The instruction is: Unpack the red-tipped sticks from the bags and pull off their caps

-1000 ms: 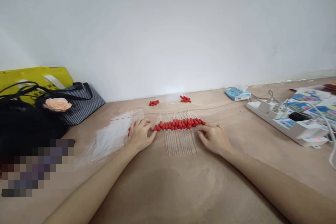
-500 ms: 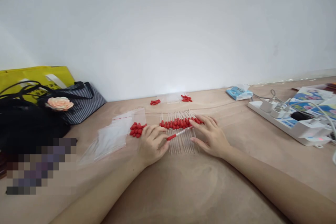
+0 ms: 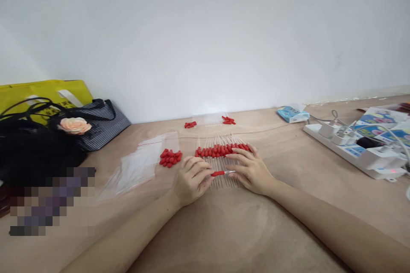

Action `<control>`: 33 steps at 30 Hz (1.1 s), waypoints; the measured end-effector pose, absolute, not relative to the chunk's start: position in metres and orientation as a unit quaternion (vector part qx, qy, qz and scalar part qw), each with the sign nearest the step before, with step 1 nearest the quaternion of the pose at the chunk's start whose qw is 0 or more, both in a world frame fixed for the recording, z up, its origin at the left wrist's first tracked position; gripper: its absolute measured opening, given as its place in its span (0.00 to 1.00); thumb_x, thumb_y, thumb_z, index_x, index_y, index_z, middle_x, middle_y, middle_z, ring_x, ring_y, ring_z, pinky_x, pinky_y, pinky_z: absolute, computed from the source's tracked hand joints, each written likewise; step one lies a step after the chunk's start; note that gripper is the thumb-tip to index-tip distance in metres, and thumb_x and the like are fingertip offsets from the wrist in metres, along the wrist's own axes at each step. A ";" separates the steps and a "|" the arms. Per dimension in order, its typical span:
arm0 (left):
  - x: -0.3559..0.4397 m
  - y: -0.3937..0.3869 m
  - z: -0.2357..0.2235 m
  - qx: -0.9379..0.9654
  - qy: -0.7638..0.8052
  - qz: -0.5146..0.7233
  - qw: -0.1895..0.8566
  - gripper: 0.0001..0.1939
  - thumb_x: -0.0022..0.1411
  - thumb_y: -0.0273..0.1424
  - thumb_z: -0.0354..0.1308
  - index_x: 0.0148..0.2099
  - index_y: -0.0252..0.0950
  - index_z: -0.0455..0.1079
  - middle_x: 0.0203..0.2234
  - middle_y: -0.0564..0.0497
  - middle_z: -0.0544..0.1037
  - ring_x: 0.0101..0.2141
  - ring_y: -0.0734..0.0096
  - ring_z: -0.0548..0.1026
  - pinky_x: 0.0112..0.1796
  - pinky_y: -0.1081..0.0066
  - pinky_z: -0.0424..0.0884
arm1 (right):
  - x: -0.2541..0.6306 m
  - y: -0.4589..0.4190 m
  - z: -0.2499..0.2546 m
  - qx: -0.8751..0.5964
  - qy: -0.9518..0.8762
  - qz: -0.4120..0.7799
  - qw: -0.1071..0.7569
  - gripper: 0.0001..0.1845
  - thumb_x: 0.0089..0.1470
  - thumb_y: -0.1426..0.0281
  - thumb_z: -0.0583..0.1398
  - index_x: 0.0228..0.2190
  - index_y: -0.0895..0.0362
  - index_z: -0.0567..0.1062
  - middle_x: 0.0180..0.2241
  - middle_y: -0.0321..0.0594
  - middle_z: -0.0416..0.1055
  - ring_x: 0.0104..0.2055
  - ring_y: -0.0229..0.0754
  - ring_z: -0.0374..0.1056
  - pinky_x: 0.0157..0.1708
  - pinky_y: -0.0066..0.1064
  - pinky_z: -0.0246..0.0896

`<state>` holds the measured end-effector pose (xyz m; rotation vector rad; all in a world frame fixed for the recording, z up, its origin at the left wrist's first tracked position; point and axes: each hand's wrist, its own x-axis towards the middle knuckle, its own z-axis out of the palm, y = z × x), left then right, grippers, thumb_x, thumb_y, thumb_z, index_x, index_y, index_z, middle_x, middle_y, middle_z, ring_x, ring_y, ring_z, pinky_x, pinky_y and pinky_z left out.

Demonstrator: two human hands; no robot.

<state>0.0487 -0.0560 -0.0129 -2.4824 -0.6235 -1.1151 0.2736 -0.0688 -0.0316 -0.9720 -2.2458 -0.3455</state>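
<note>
My left hand (image 3: 192, 180) pinches the red rubber bulb of a glass dropper (image 3: 218, 174). The dropper lies crosswise between my hands, and its clear tube points right into the fingers of my right hand (image 3: 254, 172), which close on that end. Just beyond is a row of droppers (image 3: 219, 150) with red bulbs toward me and thin tubes pointing away. Below the held dropper, loose clear glass tubes (image 3: 219, 184) lie side by side, partly covered by my fingers. A pile of red bulbs (image 3: 169, 160) sits left of my left hand.
Clear zip bags (image 3: 137, 172) spread out at left, near a striped bag (image 3: 107, 126) and a yellow bag (image 3: 48, 89). Against the wall lie small red bulb clusters (image 3: 228, 120). A tissue pack (image 3: 292, 114) and a power strip (image 3: 339, 149) with cables are on the right.
My left hand has left the bulb pile and moved right with a red bulb in its fingers. My right hand has come inward from the row's right end to the dropper's tube.
</note>
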 end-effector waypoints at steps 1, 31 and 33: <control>0.049 -0.056 -0.013 -0.876 -0.222 -0.394 0.169 0.04 0.53 0.27 0.56 0.34 0.39 0.69 0.28 0.53 0.76 0.34 0.69 0.70 0.39 0.65 0.64 | 0.274 -0.069 -0.032 -0.369 -0.858 -0.130 0.333 0.10 0.55 0.64 0.54 0.36 0.48 0.74 0.44 0.35 0.70 0.51 0.44 0.58 0.54 0.50 0.38; 0.060 -0.060 -0.019 -0.905 -0.232 -0.338 0.113 0.07 0.60 0.27 0.49 0.36 0.37 0.68 0.36 0.51 0.77 0.46 0.67 0.70 0.54 0.57 0.54 | 0.268 -0.074 -0.034 -0.285 -0.857 -0.148 0.404 0.12 0.55 0.75 0.50 0.35 0.54 0.73 0.33 0.36 0.75 0.47 0.39 0.65 0.56 0.46 0.40; 0.060 -0.062 -0.019 -0.906 -0.231 -0.335 0.118 0.07 0.60 0.26 0.48 0.35 0.37 0.68 0.36 0.52 0.77 0.45 0.67 0.70 0.54 0.57 0.52 | 0.267 -0.075 -0.034 -0.288 -0.855 -0.151 0.403 0.12 0.55 0.75 0.50 0.34 0.54 0.73 0.32 0.36 0.76 0.47 0.39 0.65 0.56 0.46 0.39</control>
